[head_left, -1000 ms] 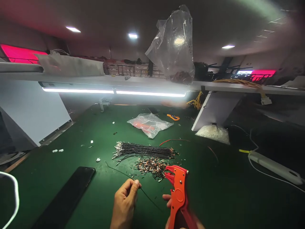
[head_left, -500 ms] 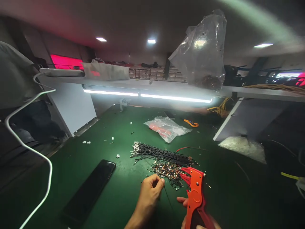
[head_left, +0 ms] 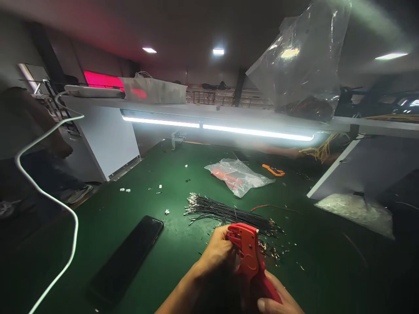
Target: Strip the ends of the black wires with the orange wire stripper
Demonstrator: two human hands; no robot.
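My right hand [head_left: 276, 296] is wrapped round the handles of a red wire stripper [head_left: 249, 250], its jaws pointing left. My left hand [head_left: 220, 247] is closed, fingers pinched right at the jaws. A thin black wire [head_left: 235, 213] sticks up just above the stripper's head; the rest is hidden by the hand and tool. Behind them lies a bundle of black wires [head_left: 225, 209] with bare metal ends at the left. A scatter of small cut wire pieces [head_left: 273, 252] shows to the right of the stripper, partly covered by it.
A black phone [head_left: 131, 255] lies at left on the green table [head_left: 183, 257]. Further back are a clear plastic bag [head_left: 240, 176] with something red inside and an orange-yellow tool [head_left: 273, 170]. A white cable [head_left: 73, 244] hangs at far left, near a person [head_left: 36, 131].
My left hand has moved up and right to the stripper's jaws with the black wire. The stripper has shifted left to meet it. The view has turned slightly left.
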